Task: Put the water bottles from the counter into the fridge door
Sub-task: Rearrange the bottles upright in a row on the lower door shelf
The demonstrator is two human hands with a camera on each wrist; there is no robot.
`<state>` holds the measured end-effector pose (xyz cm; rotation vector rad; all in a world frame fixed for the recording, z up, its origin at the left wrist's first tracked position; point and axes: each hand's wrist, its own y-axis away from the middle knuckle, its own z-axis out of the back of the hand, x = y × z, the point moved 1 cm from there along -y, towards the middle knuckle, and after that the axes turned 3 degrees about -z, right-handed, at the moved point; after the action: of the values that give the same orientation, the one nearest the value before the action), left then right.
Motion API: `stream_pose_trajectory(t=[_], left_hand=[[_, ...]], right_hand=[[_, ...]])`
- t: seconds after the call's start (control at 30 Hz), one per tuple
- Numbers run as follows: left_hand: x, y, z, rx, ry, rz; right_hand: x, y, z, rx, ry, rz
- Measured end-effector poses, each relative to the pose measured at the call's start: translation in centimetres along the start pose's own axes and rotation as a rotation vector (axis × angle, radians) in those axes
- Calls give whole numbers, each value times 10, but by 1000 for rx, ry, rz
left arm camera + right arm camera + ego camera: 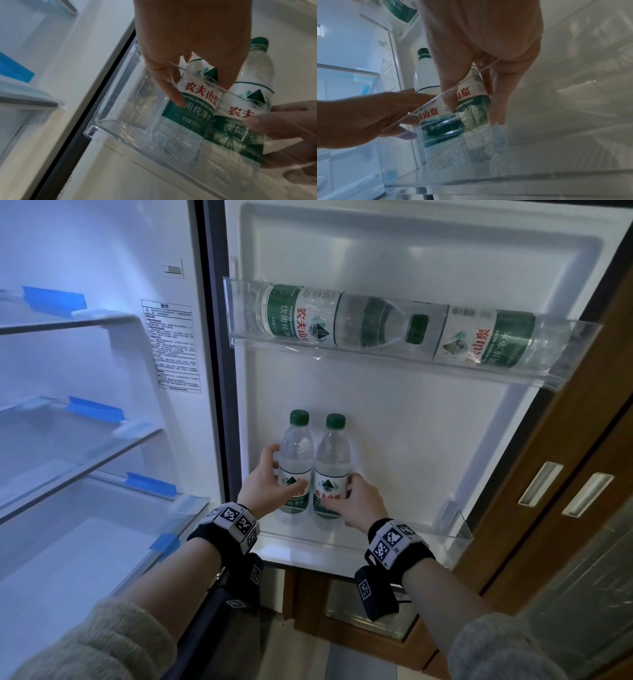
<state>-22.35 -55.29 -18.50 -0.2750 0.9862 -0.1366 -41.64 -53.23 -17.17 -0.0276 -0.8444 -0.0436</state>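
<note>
Two clear water bottles with green caps and green-white labels stand upright side by side in the lower door shelf (411,537). My left hand (284,470) grips the left bottle (296,446) at its label. My right hand (346,491) grips the right bottle (331,453) the same way. In the left wrist view my thumb and fingers curl round the left bottle (193,108), with the right bottle (248,88) beside it. The right wrist view shows my fingers round the right bottle (471,97), both bases behind the shelf's clear front.
The upper door shelf (561,371) holds two more bottles lying on their sides (308,316) (486,337). Glass shelves (85,440) with blue tape fill the fridge interior at left. A wooden cabinet (565,491) stands right of the door. The lower shelf has room to the bottles' right.
</note>
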Motion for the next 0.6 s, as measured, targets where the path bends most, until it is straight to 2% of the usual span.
stream_pose_trajectory(t=[0.47,0.6], left_hand=[[0,0,4,52,70,-27],[-1,-1,9,-77,53,-103]], right_hand=[[-2,3,7,4,-9,4],[14,8,22,-50,55,21]])
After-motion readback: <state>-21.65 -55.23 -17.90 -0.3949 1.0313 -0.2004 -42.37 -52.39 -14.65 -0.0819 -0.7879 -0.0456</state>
